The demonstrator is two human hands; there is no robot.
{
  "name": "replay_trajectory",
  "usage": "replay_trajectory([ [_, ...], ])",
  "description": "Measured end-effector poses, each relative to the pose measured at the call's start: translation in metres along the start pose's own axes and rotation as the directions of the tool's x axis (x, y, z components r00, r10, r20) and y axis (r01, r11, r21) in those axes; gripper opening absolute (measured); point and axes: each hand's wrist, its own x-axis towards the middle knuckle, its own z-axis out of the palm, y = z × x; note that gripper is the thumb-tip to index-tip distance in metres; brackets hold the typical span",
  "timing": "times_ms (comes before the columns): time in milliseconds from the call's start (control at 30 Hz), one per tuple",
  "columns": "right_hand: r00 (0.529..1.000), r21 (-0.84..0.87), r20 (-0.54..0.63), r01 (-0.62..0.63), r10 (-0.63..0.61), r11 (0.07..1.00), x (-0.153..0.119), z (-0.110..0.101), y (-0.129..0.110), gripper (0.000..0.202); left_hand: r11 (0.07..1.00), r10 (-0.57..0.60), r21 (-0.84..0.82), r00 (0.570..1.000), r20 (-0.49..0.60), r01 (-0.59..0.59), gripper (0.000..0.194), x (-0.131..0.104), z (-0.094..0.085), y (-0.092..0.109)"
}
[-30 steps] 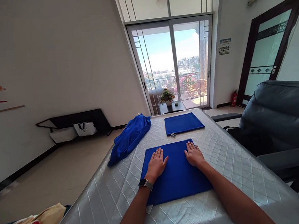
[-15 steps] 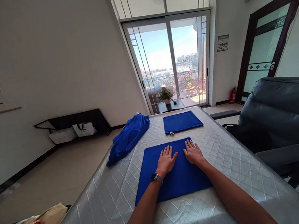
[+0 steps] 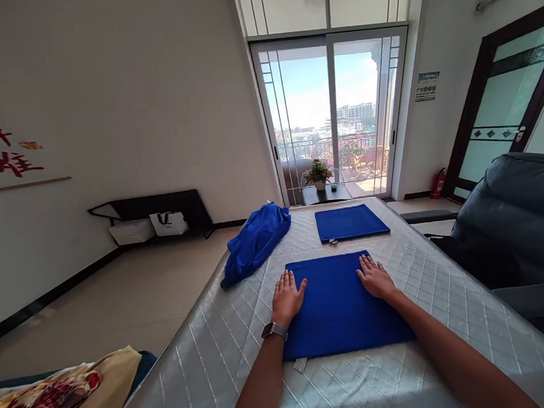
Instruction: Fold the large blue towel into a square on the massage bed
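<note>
A blue rectangular cloth [image 3: 340, 311] lies flat on the silver quilted surface [image 3: 217, 357], a small white tag showing at its near left edge. My left hand [image 3: 288, 298] lies palm down over its left edge, fingers extended, a watch on the wrist. Near the far right corner, my right hand [image 3: 374, 276] rests flat with its fingers stretched out. Beyond them lies a second, smaller-looking blue rectangle [image 3: 351, 222], also with a white tag. A crumpled blue cloth [image 3: 256, 242] is heaped at the far left, touched by neither hand.
A dark armchair [image 3: 516, 230] stands along the right side. Patterned fabric [image 3: 48, 400] lies at the lower left. Past the far edge, a small table holds a potted plant [image 3: 319, 173] by the sliding door. White bags [image 3: 168, 223] sit by the left wall.
My hands have moved apart over the blue cloth, the left to its left edge and the right toward its right edge. The view has shifted, and the near tag now shows.
</note>
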Motion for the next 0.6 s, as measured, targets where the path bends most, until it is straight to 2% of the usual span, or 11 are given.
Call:
replay_trajectory([
  [233, 0.996, -0.063, -0.071, 0.045, -0.049, 0.997, -0.026, 0.0, 0.003, 0.068, 0.999, 0.032, -0.008, 0.999, 0.005, -0.032, 0.084, -0.002, -0.005, -0.004],
  [433, 0.999, -0.011, -0.02, 0.037, -0.037, 0.999, -0.046, 0.007, 0.005, 0.069, 1.0, 0.012, 0.018, 0.999, -0.039, -0.012, 0.085, -0.001, -0.005, -0.002],
  [533, 0.999, -0.002, -0.018, 0.037, -0.037, 0.999, -0.047, 0.005, 0.005, 0.069, 0.999, 0.044, 0.009, 0.993, -0.107, -0.044, 0.084, -0.007, -0.011, 0.006],
  [600, 0.999, 0.008, -0.023, 0.042, -0.042, 0.999, -0.048, 0.003, 0.004, 0.069, 0.991, 0.127, -0.022, 0.984, -0.125, -0.131, 0.08, -0.015, -0.017, 0.019],
])
